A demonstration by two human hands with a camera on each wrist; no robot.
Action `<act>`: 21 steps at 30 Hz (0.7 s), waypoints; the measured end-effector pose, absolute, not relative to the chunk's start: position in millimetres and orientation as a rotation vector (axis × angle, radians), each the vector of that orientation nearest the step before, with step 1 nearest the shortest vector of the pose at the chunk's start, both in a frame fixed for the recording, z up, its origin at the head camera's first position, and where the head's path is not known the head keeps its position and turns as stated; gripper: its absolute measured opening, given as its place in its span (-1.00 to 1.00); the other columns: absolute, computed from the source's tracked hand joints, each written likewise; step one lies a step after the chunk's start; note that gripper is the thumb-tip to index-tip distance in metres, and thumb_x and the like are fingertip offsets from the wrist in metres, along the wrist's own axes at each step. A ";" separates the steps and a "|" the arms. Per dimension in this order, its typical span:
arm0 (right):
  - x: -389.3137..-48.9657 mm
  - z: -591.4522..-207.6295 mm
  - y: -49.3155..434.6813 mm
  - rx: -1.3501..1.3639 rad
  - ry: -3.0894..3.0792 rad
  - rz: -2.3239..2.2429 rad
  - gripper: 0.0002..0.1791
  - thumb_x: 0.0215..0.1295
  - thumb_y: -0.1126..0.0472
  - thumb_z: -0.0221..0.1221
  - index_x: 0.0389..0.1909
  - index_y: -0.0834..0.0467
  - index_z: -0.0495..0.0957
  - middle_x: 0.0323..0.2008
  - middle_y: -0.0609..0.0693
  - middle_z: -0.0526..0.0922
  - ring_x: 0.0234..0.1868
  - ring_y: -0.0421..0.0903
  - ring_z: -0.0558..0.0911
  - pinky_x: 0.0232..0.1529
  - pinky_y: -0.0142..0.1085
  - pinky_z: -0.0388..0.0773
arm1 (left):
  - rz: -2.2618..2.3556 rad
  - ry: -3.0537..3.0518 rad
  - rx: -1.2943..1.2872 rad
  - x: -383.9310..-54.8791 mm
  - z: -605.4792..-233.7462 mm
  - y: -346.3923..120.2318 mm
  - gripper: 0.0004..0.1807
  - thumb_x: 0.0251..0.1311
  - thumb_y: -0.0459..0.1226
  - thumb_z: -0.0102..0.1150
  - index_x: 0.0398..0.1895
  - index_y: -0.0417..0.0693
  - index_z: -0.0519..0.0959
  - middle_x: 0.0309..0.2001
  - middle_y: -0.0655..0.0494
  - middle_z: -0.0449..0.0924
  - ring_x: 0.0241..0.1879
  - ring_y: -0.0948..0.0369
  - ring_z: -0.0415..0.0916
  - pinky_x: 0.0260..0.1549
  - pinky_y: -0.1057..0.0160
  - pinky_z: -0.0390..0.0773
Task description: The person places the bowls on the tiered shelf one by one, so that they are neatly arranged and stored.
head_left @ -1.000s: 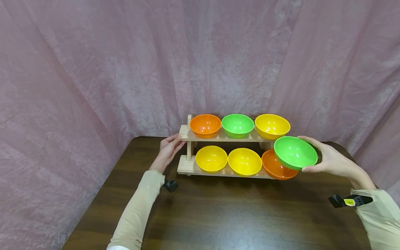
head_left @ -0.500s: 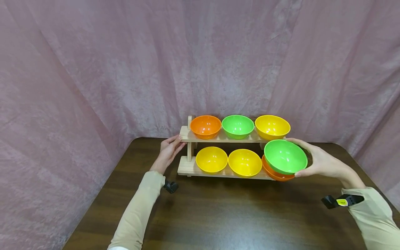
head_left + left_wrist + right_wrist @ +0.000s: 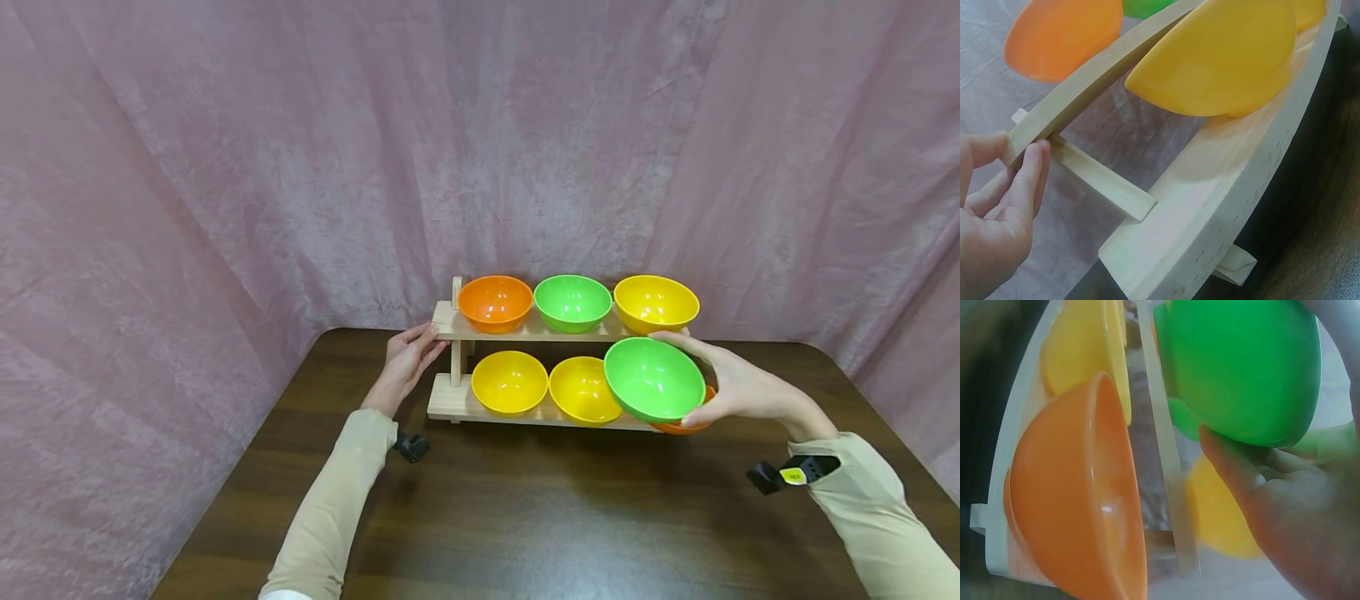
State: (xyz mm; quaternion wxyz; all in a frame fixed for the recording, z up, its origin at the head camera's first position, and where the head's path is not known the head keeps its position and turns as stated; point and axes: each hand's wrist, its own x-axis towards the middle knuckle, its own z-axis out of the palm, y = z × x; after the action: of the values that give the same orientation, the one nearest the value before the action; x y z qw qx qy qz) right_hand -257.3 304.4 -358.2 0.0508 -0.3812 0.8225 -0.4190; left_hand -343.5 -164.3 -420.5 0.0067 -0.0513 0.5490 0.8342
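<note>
A two-tier wooden display rack stands on the table. My left hand pinches the left end of its upper board, thumb above and fingers below in the left wrist view. My right hand grips a green bowl by its side, thumb at the near rim. That bowl hangs before the lower tier, overlapping a yellow bowl and hiding most of an orange bowl. The right wrist view shows this orange bowl whole on the lower board, apart from the held one.
Along the upper tier sit an orange bowl, a green bowl and a yellow bowl. Another yellow bowl is at the lower left. A pink curtain hangs behind the dark wooden table.
My right hand has carried the green bowl leftward, from over the orange bowl's right side to partly over the middle yellow bowl. My left hand stays on the rack.
</note>
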 end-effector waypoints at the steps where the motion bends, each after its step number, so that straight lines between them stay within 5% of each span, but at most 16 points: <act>1: -258.0 -358.3 303.0 -1.162 2.510 -1.264 0.12 -0.20 0.34 0.49 0.45 0.05 0.12 0.23 -0.09 0.42 0.13 -0.28 0.46 0.05 -0.53 0.53 | 2.611 1.715 -0.165 -343.8 -420.6 -164.4 -0.49 0.38 -0.38 0.01 0.35 -0.39 0.26 -0.10 0.00 0.51 -0.34 0.33 0.65 -0.15 0.46 0.70; 9: -259.2 -357.5 290.0 -1.112 2.623 -1.150 0.11 -0.20 0.21 0.54 0.43 -0.04 0.15 0.18 -0.18 0.43 0.09 -0.33 0.44 0.02 -0.51 0.52 | 2.625 1.707 -0.167 -344.0 -419.3 -164.1 -0.50 0.38 -0.40 0.01 0.34 -0.40 0.27 -0.13 0.01 0.52 -0.34 0.33 0.66 -0.16 0.46 0.70; 21: -258.9 -353.2 268.8 -1.143 2.669 -1.086 0.19 -0.22 0.13 0.57 0.47 0.06 0.09 0.21 -0.05 0.42 0.09 -0.38 0.44 0.04 -0.50 0.52 | 2.573 1.759 -0.194 -344.7 -413.1 -164.7 -0.49 0.37 -0.40 0.03 0.35 -0.38 0.27 0.14 -0.21 0.40 -0.34 0.34 0.66 -0.15 0.48 0.69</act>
State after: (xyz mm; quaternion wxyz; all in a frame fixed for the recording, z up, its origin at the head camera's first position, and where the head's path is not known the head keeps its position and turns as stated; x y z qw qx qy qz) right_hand -258.9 268.8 -353.2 0.0208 -0.3685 0.8609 -0.3502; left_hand -344.7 -164.7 -413.1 0.0095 -0.0621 0.5633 0.8239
